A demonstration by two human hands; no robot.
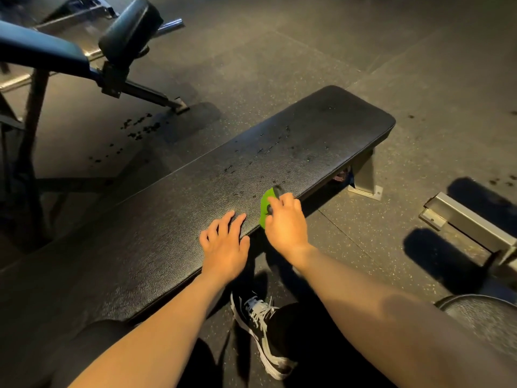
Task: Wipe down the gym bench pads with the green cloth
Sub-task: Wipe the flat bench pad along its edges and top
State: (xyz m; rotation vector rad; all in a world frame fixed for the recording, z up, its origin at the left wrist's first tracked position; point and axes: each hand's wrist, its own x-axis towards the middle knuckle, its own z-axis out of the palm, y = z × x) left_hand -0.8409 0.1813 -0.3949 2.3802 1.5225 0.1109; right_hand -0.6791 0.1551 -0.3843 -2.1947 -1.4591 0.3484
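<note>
A long black flat bench pad runs diagonally from the lower left to the upper right, with dark wet droplets scattered along its far half. My right hand is closed on a small green cloth at the pad's near edge; a dark bit shows above the cloth between my fingers. My left hand rests flat on the pad just left of it, fingers spread, holding nothing.
An inclined blue-black bench with a round roller pad stands at the upper left. Wet spots mark the rubber floor. A metal bench foot lies at right, a round black pad at lower right. My shoe is below.
</note>
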